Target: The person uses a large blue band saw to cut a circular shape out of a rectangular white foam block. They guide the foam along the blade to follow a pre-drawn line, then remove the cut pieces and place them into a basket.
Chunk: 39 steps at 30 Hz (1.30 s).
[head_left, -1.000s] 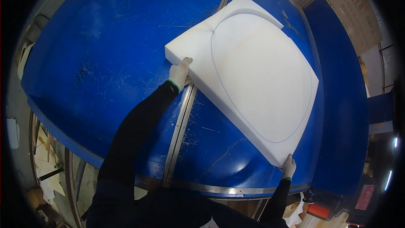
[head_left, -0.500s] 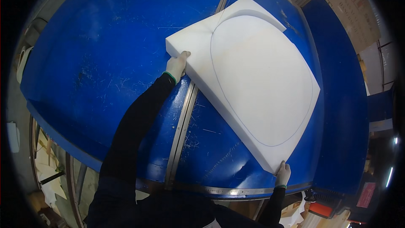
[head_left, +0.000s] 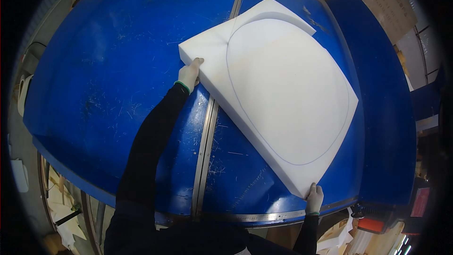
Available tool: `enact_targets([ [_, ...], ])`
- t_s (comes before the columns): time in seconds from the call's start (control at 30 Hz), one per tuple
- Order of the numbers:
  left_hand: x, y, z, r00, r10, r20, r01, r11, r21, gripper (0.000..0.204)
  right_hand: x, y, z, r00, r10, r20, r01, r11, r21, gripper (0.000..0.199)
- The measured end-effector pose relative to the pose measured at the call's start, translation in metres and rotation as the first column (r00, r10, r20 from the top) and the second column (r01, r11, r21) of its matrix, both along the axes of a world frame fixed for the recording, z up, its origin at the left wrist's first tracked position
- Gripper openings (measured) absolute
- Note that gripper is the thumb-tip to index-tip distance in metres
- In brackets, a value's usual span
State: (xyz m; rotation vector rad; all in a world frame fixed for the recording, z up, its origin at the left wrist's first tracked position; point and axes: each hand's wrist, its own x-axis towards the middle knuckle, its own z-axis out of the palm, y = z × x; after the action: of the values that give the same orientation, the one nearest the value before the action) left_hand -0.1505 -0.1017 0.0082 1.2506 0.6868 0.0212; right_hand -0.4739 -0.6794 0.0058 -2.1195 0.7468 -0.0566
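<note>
A thick white foam block point(head_left: 288, 89) lies aslant across the blue table, with a rounded outline drawn in blue on its top. Along the far part of that outline the foam is parted by a curved cut, leaving a gap beside a far strip point(head_left: 269, 8). My left hand point(head_left: 189, 74), in a pale glove with a green cuff, grips the block's left edge, thumb on top. At the near corner my right hand point(head_left: 314, 199), also gloved, is closed on the foam; its fingertips underneath are hidden. A small dark mark sits by the outline's left end.
The blue table point(head_left: 118, 80) carries a metal strip point(head_left: 205, 151) running away from me and a metal ruler edge point(head_left: 273, 217) in front. Foam scraps litter its surface. A cardboard sheet point(head_left: 377, 9) stands at the far right. A red item point(head_left: 370, 225) is below the near right edge.
The view has tilted slightly. Both hands keep their hold, and the block has shifted a little, with the dark mark now slightly lower along the outline's left side.
</note>
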Motion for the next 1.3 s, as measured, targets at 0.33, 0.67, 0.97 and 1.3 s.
enact_targets([
  [0.33, 0.034, 0.014, -0.015, 0.999, 0.019, 0.035, -0.02, 0.999, 0.026, 0.045, -0.021, 0.059, 0.031, 0.995, -0.058, -0.086, 0.075, 0.975, 0.209, 0.031],
  [0.67, 0.055, 0.02, -0.008, 0.994, 0.002, 0.107, -0.004, 1.0, 0.016, 0.049, -0.036, 0.099, 0.039, 0.998, -0.005, -0.057, 0.017, 0.977, 0.212, 0.033],
  [0.97, 0.084, 0.033, -0.014, 0.993, -0.097, 0.065, 0.096, 0.995, 0.022, 0.057, -0.038, 0.12, 0.038, 0.998, -0.014, -0.062, 0.03, 0.964, 0.266, 0.033],
  [1.3, 0.12, 0.034, -0.024, 0.99, -0.062, 0.123, 0.059, 0.998, 0.027, 0.051, -0.039, 0.153, 0.043, 0.99, -0.023, -0.137, 0.071, 0.931, 0.358, 0.036],
])
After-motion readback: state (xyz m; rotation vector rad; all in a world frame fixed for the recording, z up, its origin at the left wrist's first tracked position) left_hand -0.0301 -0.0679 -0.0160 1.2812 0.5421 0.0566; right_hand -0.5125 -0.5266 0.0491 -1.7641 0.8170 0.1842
